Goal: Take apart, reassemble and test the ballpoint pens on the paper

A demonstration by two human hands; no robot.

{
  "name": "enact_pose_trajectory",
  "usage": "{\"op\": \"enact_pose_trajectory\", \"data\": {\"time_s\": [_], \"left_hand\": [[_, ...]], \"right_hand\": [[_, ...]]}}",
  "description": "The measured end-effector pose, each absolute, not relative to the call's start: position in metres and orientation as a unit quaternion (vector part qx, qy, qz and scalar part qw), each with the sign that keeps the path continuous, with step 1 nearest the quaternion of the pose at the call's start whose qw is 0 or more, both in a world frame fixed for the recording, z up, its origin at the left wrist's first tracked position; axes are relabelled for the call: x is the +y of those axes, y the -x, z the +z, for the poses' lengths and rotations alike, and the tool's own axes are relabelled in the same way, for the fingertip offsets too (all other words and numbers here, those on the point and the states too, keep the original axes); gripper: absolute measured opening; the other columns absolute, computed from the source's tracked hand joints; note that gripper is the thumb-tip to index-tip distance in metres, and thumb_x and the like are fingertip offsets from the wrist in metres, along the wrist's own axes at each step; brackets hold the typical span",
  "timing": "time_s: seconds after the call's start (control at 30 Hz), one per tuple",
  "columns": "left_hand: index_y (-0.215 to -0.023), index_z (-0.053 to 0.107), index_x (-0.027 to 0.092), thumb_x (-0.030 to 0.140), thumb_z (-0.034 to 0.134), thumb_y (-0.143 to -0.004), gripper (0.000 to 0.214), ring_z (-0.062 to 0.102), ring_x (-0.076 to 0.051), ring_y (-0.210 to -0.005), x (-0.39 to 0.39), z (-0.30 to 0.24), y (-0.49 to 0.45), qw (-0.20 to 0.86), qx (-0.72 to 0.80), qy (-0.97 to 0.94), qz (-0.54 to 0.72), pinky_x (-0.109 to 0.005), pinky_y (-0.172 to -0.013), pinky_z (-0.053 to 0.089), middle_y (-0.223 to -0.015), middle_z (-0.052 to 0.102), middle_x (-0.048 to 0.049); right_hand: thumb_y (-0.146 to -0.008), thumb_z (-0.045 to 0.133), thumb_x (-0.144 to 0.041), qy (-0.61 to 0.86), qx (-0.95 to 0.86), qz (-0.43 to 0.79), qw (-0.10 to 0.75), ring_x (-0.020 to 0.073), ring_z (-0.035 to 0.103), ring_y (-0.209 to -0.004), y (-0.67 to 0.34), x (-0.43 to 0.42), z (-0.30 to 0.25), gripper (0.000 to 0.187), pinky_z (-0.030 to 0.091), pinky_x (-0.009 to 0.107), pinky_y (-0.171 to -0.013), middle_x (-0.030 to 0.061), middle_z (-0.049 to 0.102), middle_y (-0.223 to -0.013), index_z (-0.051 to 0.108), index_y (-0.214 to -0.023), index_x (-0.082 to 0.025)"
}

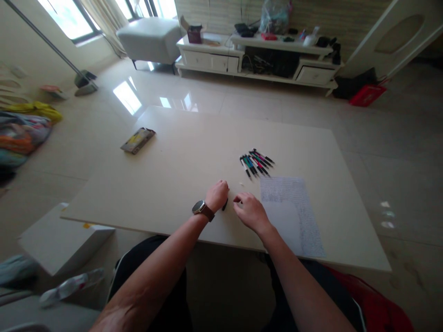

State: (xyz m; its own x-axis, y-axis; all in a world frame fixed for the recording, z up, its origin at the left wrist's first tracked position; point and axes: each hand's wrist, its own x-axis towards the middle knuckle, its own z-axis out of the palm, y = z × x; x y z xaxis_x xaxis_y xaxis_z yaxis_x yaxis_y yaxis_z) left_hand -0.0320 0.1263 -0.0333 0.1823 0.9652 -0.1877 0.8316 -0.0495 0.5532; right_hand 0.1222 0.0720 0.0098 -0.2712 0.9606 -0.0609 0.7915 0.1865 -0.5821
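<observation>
My left hand (217,195), with a watch on its wrist, is closed over the white table. The dark end of a pen (224,204) sticks out below its fingers; the rest is hidden. My right hand (249,210) is just to the right, its thumb and fingers curled together in a pinch. What they hold, if anything, is too small to make out. A small white piece (241,184) lies on the table beyond the hands. Behind it is a group of several pens (255,163) with black grips and coloured barrels. A sheet of paper (281,220) covered in marks lies beside my right forearm.
The white table (187,152) has a grey-and-yellow packet (138,140) at its far left. A white box (65,237) and a plastic bottle (74,285) are at the lower left. Across the floor stand a grey ottoman (152,39) and a low white cabinet (211,61).
</observation>
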Motion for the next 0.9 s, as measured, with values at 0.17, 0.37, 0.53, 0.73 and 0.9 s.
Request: {"op": "enact_pose_trajectory", "data": {"time_s": [0.17, 0.37, 0.53, 0.73, 0.9], "left_hand": [[-0.082, 0.061, 0.016, 0.038, 0.051, -0.095, 0.027, 0.052, -0.013, -0.064, 0.132, -0.028, 0.031, 0.404, 0.549, -0.715, 0.156, -0.025, -0.060, 0.040, -0.071, 0.061, -0.0007], [-0.076, 0.059, 0.014, 0.057, 0.063, -0.080, 0.043, 0.038, -0.007, -0.053, 0.128, -0.018, 0.037, 0.622, 0.459, -0.588, 0.239, -0.021, -0.051, 0.029, -0.059, 0.046, 0.0057], [-0.088, 0.067, 0.014, 0.053, 0.054, -0.090, 0.042, 0.047, -0.010, -0.058, 0.134, -0.007, 0.056, 0.537, 0.513, -0.643, 0.190, -0.023, -0.053, 0.034, -0.068, 0.059, -0.0005], [-0.095, 0.069, 0.015, 0.026, 0.068, -0.083, 0.017, 0.062, -0.019, -0.078, 0.128, -0.027, 0.079, 0.280, 0.644, -0.711, 0.036, -0.027, -0.067, 0.043, -0.088, 0.072, -0.0093], [-0.084, 0.070, 0.014, 0.018, 0.051, -0.091, 0.020, 0.065, -0.020, -0.084, 0.118, -0.033, 0.077, 0.267, 0.632, -0.728, -0.007, -0.028, -0.073, 0.045, -0.092, 0.072, -0.0130]], "right_hand": [[-0.089, 0.058, -0.020, 0.605, -0.660, 0.324, 0.307, 0.0199, 0.067, -0.078, -0.123, 0.080, 0.007, 0.019, 0.050, 0.032, -0.074, 0.0083, 0.073, -0.091, 0.067, -0.105, -0.018], [-0.088, 0.064, -0.027, 0.592, -0.600, 0.367, 0.393, 0.0211, 0.071, -0.078, -0.122, 0.085, 0.010, 0.012, 0.053, 0.032, -0.073, 0.0071, 0.076, -0.085, 0.072, -0.087, -0.019], [-0.084, 0.066, -0.030, 0.603, -0.553, 0.391, 0.422, 0.0199, 0.069, -0.067, -0.122, 0.088, 0.011, 0.013, 0.052, 0.031, -0.066, 0.0045, 0.073, -0.073, 0.070, -0.078, -0.019], [-0.081, 0.064, -0.028, 0.619, -0.552, 0.356, 0.430, 0.0193, 0.066, -0.069, -0.123, 0.091, 0.009, 0.011, 0.052, 0.031, -0.066, 0.0059, 0.071, -0.079, 0.068, -0.085, -0.018], [-0.080, 0.063, -0.026, 0.629, -0.562, 0.341, 0.415, 0.0180, 0.064, -0.068, -0.124, 0.091, 0.011, 0.010, 0.051, 0.030, -0.065, 0.0055, 0.070, -0.078, 0.067, -0.085, -0.018]]}}
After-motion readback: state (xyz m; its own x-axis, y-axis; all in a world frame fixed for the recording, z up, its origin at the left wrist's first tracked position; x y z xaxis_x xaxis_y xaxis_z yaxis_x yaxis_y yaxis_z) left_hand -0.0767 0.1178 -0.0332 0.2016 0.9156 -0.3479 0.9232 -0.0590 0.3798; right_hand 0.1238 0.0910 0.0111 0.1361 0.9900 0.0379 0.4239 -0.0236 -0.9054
